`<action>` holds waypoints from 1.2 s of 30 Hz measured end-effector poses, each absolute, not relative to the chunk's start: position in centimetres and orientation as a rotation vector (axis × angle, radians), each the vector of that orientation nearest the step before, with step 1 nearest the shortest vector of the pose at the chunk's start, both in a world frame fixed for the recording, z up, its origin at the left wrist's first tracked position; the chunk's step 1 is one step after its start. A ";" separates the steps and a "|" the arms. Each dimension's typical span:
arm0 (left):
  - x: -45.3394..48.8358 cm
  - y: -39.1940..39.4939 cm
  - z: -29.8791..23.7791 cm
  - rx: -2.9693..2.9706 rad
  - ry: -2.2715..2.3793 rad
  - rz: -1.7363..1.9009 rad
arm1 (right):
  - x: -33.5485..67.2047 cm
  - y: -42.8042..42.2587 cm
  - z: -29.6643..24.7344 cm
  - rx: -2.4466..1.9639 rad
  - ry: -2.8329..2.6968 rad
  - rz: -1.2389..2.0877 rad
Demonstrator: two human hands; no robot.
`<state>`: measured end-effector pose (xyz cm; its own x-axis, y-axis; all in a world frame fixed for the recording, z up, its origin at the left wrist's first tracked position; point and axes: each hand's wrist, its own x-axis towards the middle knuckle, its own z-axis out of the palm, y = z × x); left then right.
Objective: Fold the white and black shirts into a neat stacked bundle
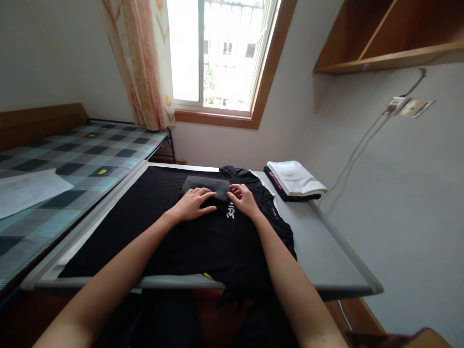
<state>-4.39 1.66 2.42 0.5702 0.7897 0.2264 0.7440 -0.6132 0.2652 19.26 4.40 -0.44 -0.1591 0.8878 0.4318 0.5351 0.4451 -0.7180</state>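
Note:
A black T-shirt (203,241) with white lettering lies spread over a grey table (326,256). Its lower edge hangs off the near side. A folded dark grey piece of cloth (206,186) sits on top of the shirt near the collar. My left hand (194,203) lies flat on the grey cloth's near edge with fingers stretched out. My right hand (243,198) rests beside it on the shirt, fingers curled at the cloth's right corner; a grip on it cannot be made out.
A small stack of folded clothes (295,180), white on top of black, sits at the table's far right. A bed (68,159) with a checked cover and a white sheet of paper stands to the left. Window, curtain and a wall shelf are beyond.

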 end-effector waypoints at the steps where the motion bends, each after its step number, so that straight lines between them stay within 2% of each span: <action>1: -5.0 1.8 2.6 2.614 1.356 0.544 | 19.1 4.1 -0.4 -1.186 -1.906 0.499; 6: -8.6 3.6 2.9 2.327 1.895 0.709 | 18.3 2.9 -0.2 -1.228 -2.143 0.382; 9: -10.2 5.1 1.8 2.032 2.007 0.694 | 18.2 2.6 -0.1 -1.355 -2.128 0.314; 13: -11.0 6.4 0.8 1.738 1.832 0.752 | 18.2 2.7 0.0 -1.481 -2.045 0.300; 19: -10.3 6.8 1.2 1.618 1.540 1.154 | 17.6 3.0 -0.1 -1.425 -1.823 0.470; 23: -10.6 6.7 1.8 1.569 1.596 1.049 | 17.1 2.9 -0.6 -1.318 -1.838 0.536; 29: -11.6 6.2 1.4 1.500 1.389 0.980 | 16.7 3.0 -1.0 -1.249 -1.957 0.362; 36: -12.1 6.6 0.2 1.480 1.320 1.074 | 16.6 2.7 -1.2 -1.137 -1.945 0.651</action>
